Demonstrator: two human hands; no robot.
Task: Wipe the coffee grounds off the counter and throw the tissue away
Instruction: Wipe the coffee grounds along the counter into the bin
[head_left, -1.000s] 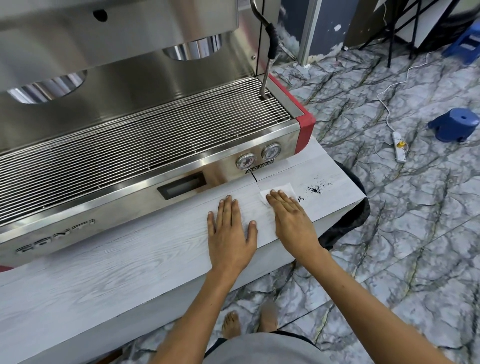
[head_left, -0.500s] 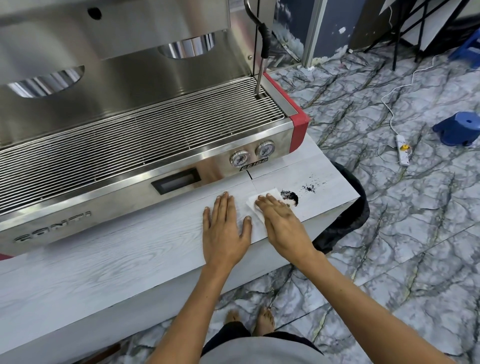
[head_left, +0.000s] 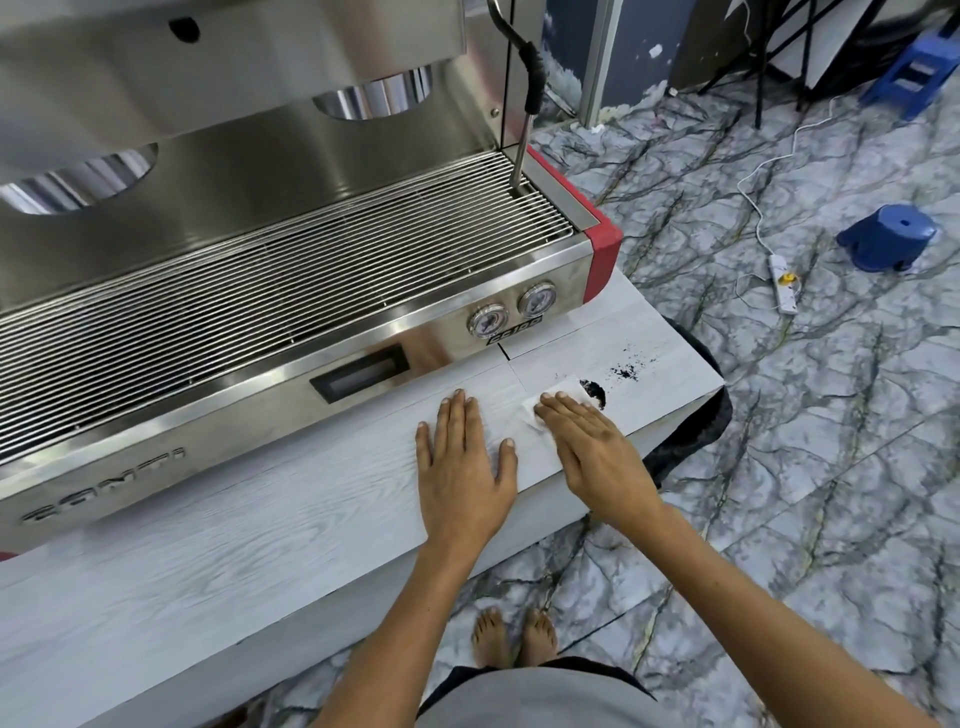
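A white tissue (head_left: 563, 392) lies flat on the pale wood-grain counter (head_left: 260, 519), pressed down under the fingers of my right hand (head_left: 592, 452). Dark coffee grounds (head_left: 594, 389) are bunched in a small heap against the tissue's right edge. More loose grounds (head_left: 626, 370) are scattered a little further right, near the counter's end. My left hand (head_left: 462, 462) rests flat on the counter just left of the tissue, palm down, fingers slightly apart, holding nothing.
A large steel espresso machine (head_left: 260, 291) with a grille tray and steam wand (head_left: 524, 130) stands behind the hands. A black bag (head_left: 691, 436) hangs below the counter's right end. On the marble floor lie a blue stool (head_left: 888, 236) and a power strip (head_left: 784, 283).
My right hand has slid the tissue to the right, pushing scattered grounds into a dark heap at its edge. My left hand stays flat in place.
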